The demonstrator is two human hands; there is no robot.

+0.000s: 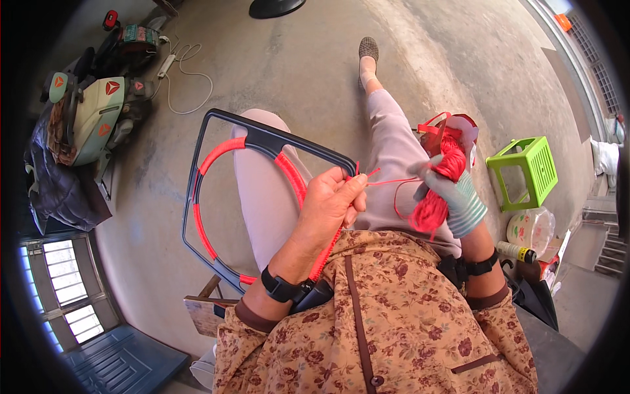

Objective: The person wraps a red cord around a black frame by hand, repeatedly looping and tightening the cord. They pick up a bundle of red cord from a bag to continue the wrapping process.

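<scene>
Across my left thigh leans a dark metal frame (pixel 289 140) with a round ring inside, and red cord wrapping (pixel 291 176) covers stretches of that ring. My bare left hand (pixel 336 200) is closed at the frame's right corner, thumb and fingers pinching a thin red cord (pixel 392 182). This strand runs across to my right hand (pixel 459 197), which wears a striped grey-green glove and is closed around a bundle of red cord (pixel 430 211). Loops of the bundle hang above and below the glove. A short cord end sticks up by my left thumb.
At right stand a green plastic stool (pixel 539 172), a clear round tub (pixel 531 231) and a dark bottle (pixel 518 252). A red bag (pixel 466 125) is behind my right hand. On the left are a parked scooter (pixel 98 111) and a white power strip (pixel 167 65) with cable.
</scene>
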